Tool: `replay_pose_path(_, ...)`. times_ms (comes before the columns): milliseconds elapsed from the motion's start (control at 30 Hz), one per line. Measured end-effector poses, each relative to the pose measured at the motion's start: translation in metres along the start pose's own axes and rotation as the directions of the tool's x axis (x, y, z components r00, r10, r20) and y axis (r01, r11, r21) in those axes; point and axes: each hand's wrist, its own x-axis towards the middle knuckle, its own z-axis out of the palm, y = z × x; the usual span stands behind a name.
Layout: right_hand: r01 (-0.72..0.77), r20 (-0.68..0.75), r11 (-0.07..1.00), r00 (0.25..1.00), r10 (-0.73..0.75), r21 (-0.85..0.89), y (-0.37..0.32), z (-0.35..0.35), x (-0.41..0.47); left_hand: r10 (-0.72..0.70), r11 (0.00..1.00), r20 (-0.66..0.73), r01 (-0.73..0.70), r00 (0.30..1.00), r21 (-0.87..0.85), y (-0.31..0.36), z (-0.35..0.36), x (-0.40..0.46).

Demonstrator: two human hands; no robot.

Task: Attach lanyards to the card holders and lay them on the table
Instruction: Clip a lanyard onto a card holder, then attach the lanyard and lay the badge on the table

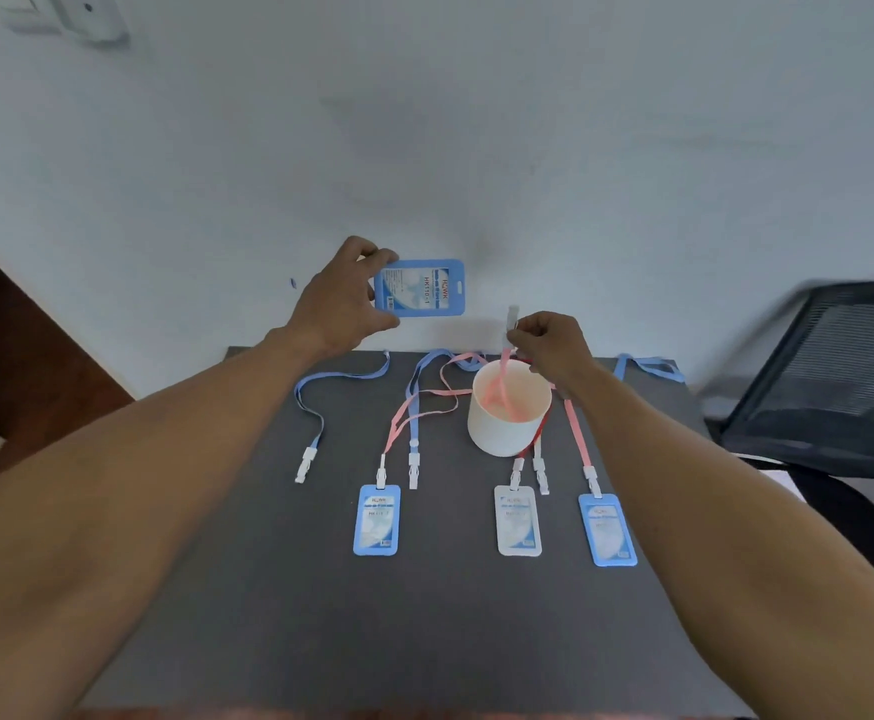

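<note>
A loose blue fabric lanyard with a white plastic clip (pixel 315 407) is lying at the left of the dark grey table (pixel 268 589). The left hand (pixel 339 304) is gripping a blue plastic card holder (pixel 421 288) sideways in the air above the table's far edge. Just right of it, the right hand (pixel 549 343) is pinching the white clip (pixel 512 319) of a pink fabric lanyard (pixel 502 379), which is trailing down into a white round cup (pixel 507 418). Three holders with lanyards attached are lying nearer: blue (pixel 377 519), white (pixel 517 519), blue (pixel 607 530).
</note>
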Motion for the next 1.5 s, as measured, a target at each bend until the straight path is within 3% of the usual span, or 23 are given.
replay_pose_path(300, -0.159, -0.005, 0.982, 0.987, 0.159, -0.098, 0.064, 0.031, 0.004, -0.046, 0.999, 0.055, 0.046, 0.997, -0.008, -0.032, 0.024, -0.008)
replay_pose_path(567, -0.252, -0.041, 0.966, 0.967, 0.25, -0.056, 0.087, 0.043, 0.001, -0.068, 0.998, 0.088, 0.069, 0.994, -0.012, -0.051, 0.037, -0.02)
replay_pose_path(833, -0.124, -0.033, 0.992, 0.992, 0.124, -0.005, 0.028, 0.059, 0.006, -0.087, 0.996, 0.043, 0.088, 0.995, -0.028, -0.066, 0.012, -0.035)
replay_pose_path(1067, -0.03, 0.016, 0.999, 0.999, 0.03, 0.01, -0.009, 0.113, -0.003, -0.124, 0.992, 0.011, 0.124, 0.992, -0.036, -0.097, -0.015, -0.066)
replay_pose_path(1333, 0.064, 0.173, 0.995, 0.984, -0.05, -0.076, -0.019, 0.201, -0.018, -0.179, 0.982, 0.003, 0.179, 0.984, -0.056, -0.155, -0.032, -0.111)
replay_pose_path(1500, 0.057, 0.263, 0.988, 0.965, -0.018, -0.142, -0.008, 0.258, -0.022, -0.212, 0.974, 0.025, 0.213, 0.977, -0.083, -0.193, -0.029, -0.138)
